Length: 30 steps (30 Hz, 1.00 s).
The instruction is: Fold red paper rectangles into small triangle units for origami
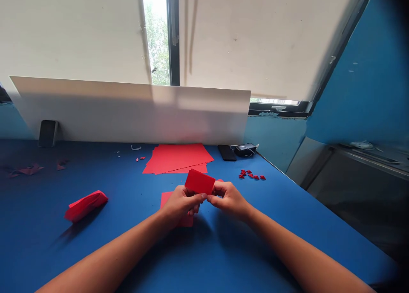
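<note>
Between my two hands a small red paper rectangle [200, 182] is held up over the blue table. My left hand [185, 202] is closed on its lower left part, thumb in front. My right hand [227, 197] pinches its lower right corner with thumb and fingers. Beneath and behind my left hand lies another piece of red paper [186, 221], partly hidden. Further back is a stack of larger red sheets [180, 157]. Several small folded red pieces [251, 175] lie to the right of my hands.
On the blue table [128, 250], a folded red paper bundle [85, 205] lies at left. Red scraps [30, 169] are at far left. A phone [47, 133] leans upright on the white board [143, 118]. A black phone [227, 152] and cabled device [245, 149] sit at the back right.
</note>
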Motion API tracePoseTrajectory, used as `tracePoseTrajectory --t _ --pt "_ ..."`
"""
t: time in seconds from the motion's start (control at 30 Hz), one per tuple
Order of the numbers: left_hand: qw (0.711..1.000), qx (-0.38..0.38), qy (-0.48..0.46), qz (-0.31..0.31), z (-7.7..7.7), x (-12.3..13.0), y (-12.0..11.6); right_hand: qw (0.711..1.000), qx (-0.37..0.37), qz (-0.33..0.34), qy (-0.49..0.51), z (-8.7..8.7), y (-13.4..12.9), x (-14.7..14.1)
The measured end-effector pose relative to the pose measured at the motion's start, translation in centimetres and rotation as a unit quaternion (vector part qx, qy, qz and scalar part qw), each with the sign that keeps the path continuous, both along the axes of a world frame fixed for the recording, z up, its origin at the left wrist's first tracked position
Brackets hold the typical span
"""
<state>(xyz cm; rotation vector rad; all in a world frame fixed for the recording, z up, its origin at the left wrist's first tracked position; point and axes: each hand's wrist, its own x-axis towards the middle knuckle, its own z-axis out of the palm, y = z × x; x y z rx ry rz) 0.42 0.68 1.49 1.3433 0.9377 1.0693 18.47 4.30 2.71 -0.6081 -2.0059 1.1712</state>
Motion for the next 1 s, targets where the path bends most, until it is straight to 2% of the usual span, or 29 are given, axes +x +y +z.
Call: tracePoseTrajectory --t 0.17,0.33,0.57,0.7,0.83,1.0 --pt "1.000 0.005 0.002 0.018 0.21 0.02 -0.11 0.999 -0.019 0.019 0.020 0.03 -0.12 -0.05" --pt "0.998 0.004 0.022 0.054 0.15 0.12 -0.24 0.997 -0.010 -0.053 0.046 -0.52 0.11 -0.22" --pt "0.998 0.000 0.032 0.063 0.65 0.16 -0.61 0.998 -0.027 -0.035 0.053 -0.37 0.56 0.17" --pt "0.998 -0.006 0.029 0.055 0.64 0.30 -0.68 0.995 -0.062 -0.028 0.079 0.01 0.34 -0.07" --pt "0.999 -0.006 0.031 0.033 0.26 0.45 -0.70 0.991 -0.082 -0.056 0.091 0.02 0.11 -0.37" --pt "0.997 -0.003 0.060 0.045 0.20 0.45 -0.75 0.988 -0.088 -0.080 0.095 -0.07 0.29 -0.36"
